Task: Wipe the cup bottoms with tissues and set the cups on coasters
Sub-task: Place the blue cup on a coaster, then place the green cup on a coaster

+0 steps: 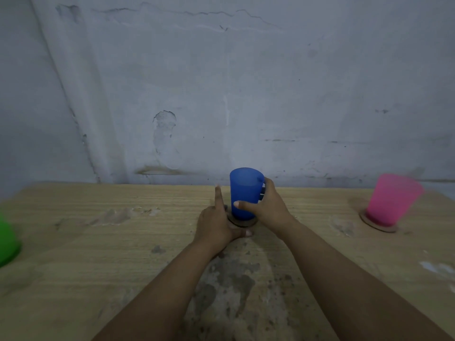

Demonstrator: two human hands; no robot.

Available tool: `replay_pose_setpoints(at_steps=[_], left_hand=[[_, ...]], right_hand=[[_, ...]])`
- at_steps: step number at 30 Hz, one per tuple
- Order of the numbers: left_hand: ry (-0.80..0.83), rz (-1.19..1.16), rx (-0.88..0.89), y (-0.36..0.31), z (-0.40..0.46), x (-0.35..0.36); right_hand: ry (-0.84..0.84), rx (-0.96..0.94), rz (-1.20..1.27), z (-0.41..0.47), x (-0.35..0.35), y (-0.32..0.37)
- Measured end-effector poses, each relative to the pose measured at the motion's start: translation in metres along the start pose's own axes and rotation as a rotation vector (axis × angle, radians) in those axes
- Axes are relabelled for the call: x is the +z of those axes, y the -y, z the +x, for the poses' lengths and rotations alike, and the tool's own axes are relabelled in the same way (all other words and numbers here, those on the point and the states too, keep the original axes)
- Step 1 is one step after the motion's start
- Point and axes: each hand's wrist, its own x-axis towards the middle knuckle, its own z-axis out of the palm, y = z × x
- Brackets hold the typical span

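Left hand [216,226] lies flat on the counter [98,242], grip released, steadying the coaster [242,222]. Right hand [264,205] grips the blue cup [243,190], seating it dead centre. Pink cup [391,200] at two o'clock is done. Next, likely release and fetch the green cup [7,242] at nine.

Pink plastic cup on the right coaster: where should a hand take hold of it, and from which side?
Grip the pink plastic cup around its upper wall, coming from the near side. It stands on the round brown coaster and widens toward the rim, with no handle in view, so a side wrap near the top should not slip.
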Motion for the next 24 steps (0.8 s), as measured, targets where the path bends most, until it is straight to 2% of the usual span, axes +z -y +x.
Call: replay_pose_setpoints(at_steps=[5,8,12,17,24], left_hand=[[0.046,0.026,-0.056,0.004,-0.019,-0.02],[0.04,0.12,-0.014,0.0,-0.043,-0.039],[0.011,0.204,0.106,-0.006,-0.086,-0.067],[-0.126,0.16,0.117,0.009,-0.161,-0.112],[-0.328,0.183,-0.109,0.078,-0.26,-0.185]], right_hand=[[-0.015,0.087,-0.062,-0.025,-0.012,0.003],[-0.058,0.104,-0.167,-0.061,-0.014,0.012],[0.066,-0.063,-0.342,-0.106,0.002,0.037],[0.212,-0.263,-0.399,-0.153,0.043,0.073],[0.421,-0.401,-0.31,-0.208,0.147,0.128]])
